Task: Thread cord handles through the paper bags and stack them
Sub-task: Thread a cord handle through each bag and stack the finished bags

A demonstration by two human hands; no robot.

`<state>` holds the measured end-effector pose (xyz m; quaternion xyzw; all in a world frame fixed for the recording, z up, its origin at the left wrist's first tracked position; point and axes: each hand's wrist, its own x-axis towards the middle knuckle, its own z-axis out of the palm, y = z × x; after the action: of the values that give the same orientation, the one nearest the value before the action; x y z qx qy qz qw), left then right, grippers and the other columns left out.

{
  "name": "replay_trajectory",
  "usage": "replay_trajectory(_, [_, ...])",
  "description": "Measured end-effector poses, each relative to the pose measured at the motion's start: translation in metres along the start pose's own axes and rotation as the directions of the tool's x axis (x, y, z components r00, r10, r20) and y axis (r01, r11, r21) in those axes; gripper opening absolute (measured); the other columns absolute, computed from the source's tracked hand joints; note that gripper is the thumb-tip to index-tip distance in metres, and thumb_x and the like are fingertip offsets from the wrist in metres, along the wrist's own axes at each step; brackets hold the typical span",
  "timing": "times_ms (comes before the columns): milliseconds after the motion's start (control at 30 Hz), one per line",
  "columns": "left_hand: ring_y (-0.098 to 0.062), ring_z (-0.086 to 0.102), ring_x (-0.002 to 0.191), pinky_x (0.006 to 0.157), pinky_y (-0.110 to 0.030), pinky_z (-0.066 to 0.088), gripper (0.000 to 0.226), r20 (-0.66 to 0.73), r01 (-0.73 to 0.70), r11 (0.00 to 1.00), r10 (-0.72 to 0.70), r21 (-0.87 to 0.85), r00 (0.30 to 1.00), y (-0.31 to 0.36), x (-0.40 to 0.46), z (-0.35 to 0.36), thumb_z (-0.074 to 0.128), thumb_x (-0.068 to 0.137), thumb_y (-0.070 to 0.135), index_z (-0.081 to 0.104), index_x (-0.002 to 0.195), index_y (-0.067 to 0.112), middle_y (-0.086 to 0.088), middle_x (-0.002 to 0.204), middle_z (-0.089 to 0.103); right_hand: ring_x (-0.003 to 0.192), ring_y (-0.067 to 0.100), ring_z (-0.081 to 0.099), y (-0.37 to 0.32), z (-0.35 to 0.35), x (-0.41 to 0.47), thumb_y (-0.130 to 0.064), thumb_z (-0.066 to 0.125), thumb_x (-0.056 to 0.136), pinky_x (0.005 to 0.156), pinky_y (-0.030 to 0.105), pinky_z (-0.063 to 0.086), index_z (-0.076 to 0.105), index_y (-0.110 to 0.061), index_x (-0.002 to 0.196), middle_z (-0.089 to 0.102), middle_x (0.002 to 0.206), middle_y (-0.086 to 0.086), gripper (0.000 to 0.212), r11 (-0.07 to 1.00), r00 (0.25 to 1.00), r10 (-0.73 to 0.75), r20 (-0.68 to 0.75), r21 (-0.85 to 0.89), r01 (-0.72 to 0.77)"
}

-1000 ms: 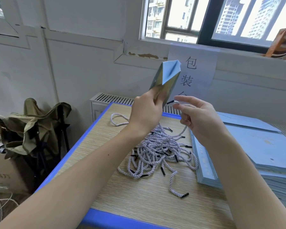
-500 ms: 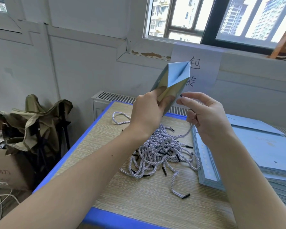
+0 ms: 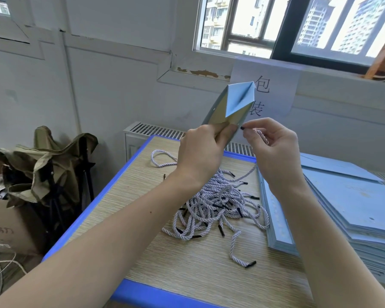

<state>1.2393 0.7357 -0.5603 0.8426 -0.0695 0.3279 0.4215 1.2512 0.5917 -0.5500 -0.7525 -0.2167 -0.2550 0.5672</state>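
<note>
Left hand (image 3: 199, 150) grips the light-blue paper bag (image 3: 232, 105) by its lower end, held up above the table (image 3: 129, 196), mouth partly spread. Right hand (image 3: 273, 147) pinches a cord handle (image 3: 261, 135) betw. thumb & forefinger; its black tip (image 3: 242, 128) sits just beside the bag's right edge. Whether the tip is in a hole: cannot tell. Loose cord pile (image 3: 218, 203) lies on the table centre. Flat bag stack (image 3: 347, 207) lies to the right, touching the pile.
</note>
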Motion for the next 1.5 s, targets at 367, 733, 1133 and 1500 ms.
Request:
replay_trajectory(367, [-0.025,0.048,0.064,0.059,-0.035,0.030,0.042,0.032,0.024,0.999,-0.025,0.031,0.999,-0.002,0.000,0.003,0.043,0.101,0.052,0.064,0.075,0.028,0.005,0.054,0.049,0.065,0.000,0.056,-0.003,0.004,0.000,-0.004,0.063,0.095,0.066,0.017,0.044,0.073,-0.010,0.095,0.070,0.078,-0.008,0.012,0.993,0.996,-0.005,-0.088,0.117,0.015])
replay_trajectory(733, [-0.013,0.045,0.056,0.052,-0.028,0.026,0.050,0.025,0.016,0.999,-0.017,0.041,1.000,-0.001,0.001,0.002,0.039,0.102,0.054,0.042,0.057,0.031,0.004,0.051,0.045,0.078,0.005,0.066,-0.001,0.014,-0.007,-0.008,0.067,0.093,0.075,0.016,0.049,0.074,-0.020,0.090,0.073,0.080,-0.011,0.014,0.997,0.985,0.000,-0.175,0.077,0.014])
replay_trajectory(1133, [-0.016,0.041,0.053,0.053,-0.031,0.026,0.053,0.015,0.020,1.000,-0.021,0.022,1.000,-0.002,0.002,0.004,0.041,0.101,0.054,0.040,0.055,0.029,0.003,0.048,0.041,0.079,0.007,0.065,-0.005,0.015,-0.007,-0.010,0.068,0.093,0.077,0.020,0.051,0.074,-0.019,0.091,0.073,0.082,-0.009,0.012,0.994,0.973,-0.010,-0.232,0.105,0.035])
replay_trajectory(1500, [-0.022,0.041,0.058,0.054,-0.036,0.026,0.050,0.006,0.025,0.999,-0.026,0.028,1.000,-0.002,0.002,0.002,0.041,0.102,0.052,0.040,0.057,0.032,0.003,0.050,0.042,0.083,0.014,0.068,-0.001,0.020,-0.008,-0.010,0.067,0.094,0.078,0.024,0.054,0.076,-0.017,0.093,0.074,0.084,-0.008,0.011,0.998,0.979,-0.005,-0.203,0.058,0.017])
